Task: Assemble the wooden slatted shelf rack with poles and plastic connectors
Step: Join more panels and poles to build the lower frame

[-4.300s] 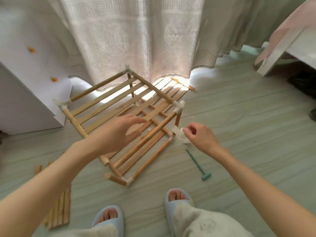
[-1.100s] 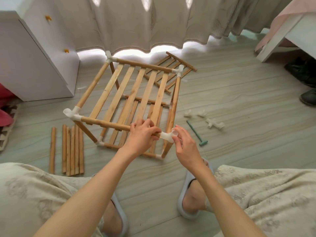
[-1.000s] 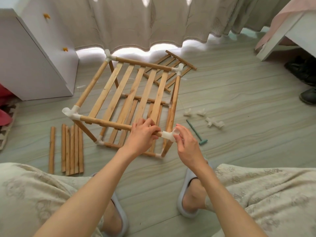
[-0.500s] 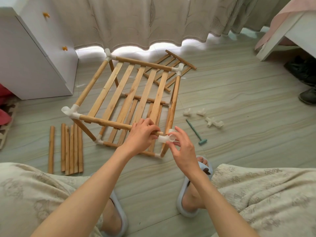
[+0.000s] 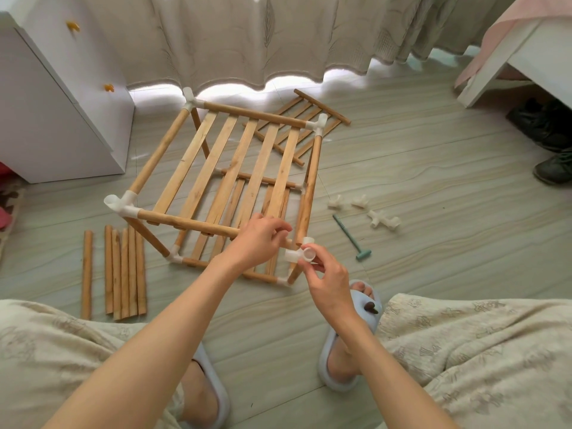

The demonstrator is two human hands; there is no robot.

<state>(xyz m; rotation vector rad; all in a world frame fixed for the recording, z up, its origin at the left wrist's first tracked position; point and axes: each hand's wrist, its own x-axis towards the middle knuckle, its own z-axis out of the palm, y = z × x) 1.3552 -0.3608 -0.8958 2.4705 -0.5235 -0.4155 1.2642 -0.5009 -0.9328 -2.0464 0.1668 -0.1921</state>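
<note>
The rack (image 5: 235, 181) stands on the floor with two slatted tiers joined; three corners of the upper tier already carry white connectors. At the fourth, nearest corner, the right hand (image 5: 328, 274) pinches a loose connector (image 5: 301, 253) in its fingers, just off the pole end, while the left hand (image 5: 260, 239) grips the front pole (image 5: 185, 222) beside it. Left of the hands lie spare poles (image 5: 120, 270); beyond the right fingers lie more connectors (image 5: 368, 212), a small hammer (image 5: 353, 238) and another slat panel (image 5: 306, 125), so at least one tier probably remains.
</note>
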